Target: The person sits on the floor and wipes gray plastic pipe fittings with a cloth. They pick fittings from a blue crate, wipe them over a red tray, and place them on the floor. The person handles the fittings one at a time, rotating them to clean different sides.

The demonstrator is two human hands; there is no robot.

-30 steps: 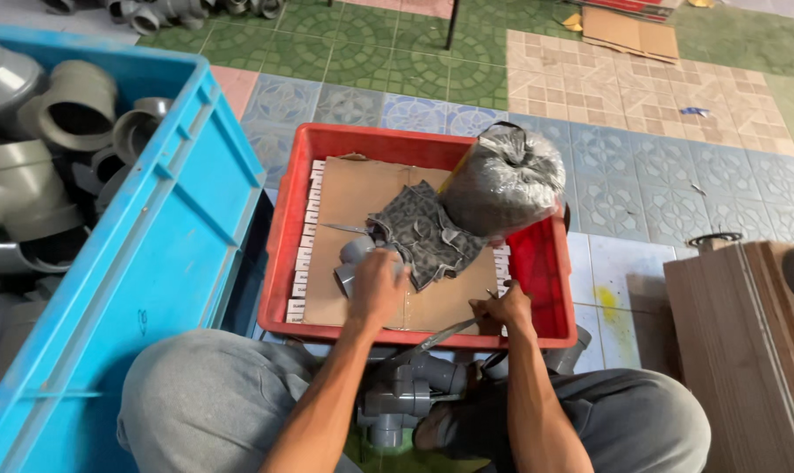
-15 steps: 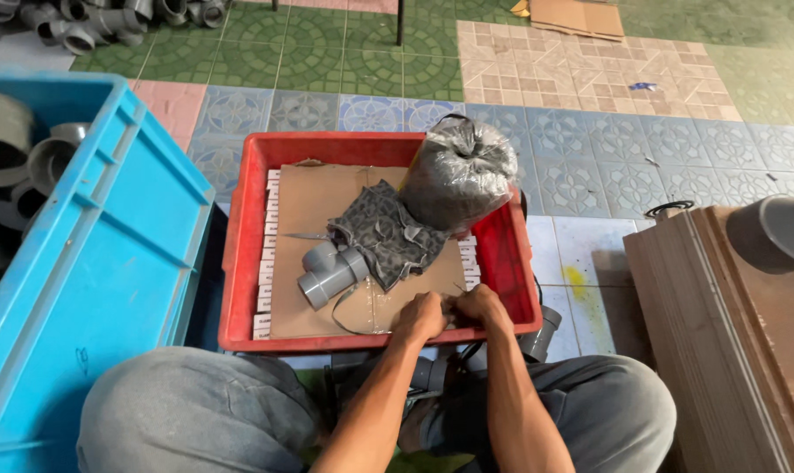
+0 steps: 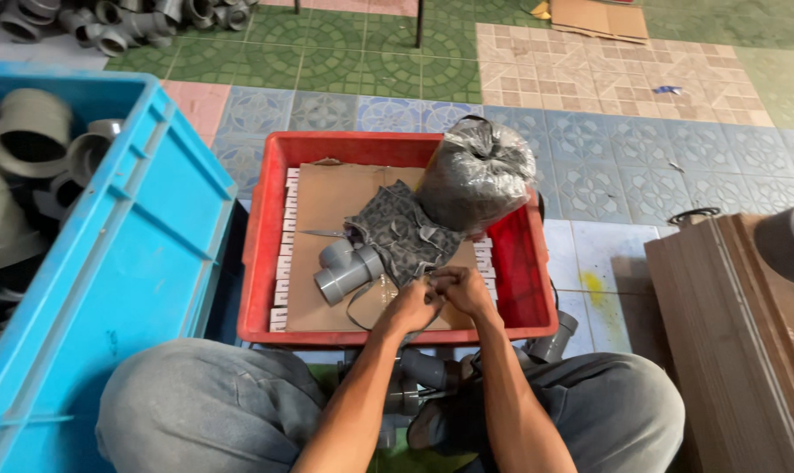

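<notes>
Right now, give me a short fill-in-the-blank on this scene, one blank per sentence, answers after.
1. The grey pipe fitting lies on cardboard inside the ____ tray.
2. The bin beside the tray, holding more fittings, is ____.
3. The tied plastic bag sits in the tray's far ____ corner.
4. Both hands, left and right, are ____ together.

Answers: red; blue; right; touching

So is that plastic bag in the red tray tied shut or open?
Tied shut: the bag bulges full, its top gathered into a knot, standing in the red tray.
</notes>
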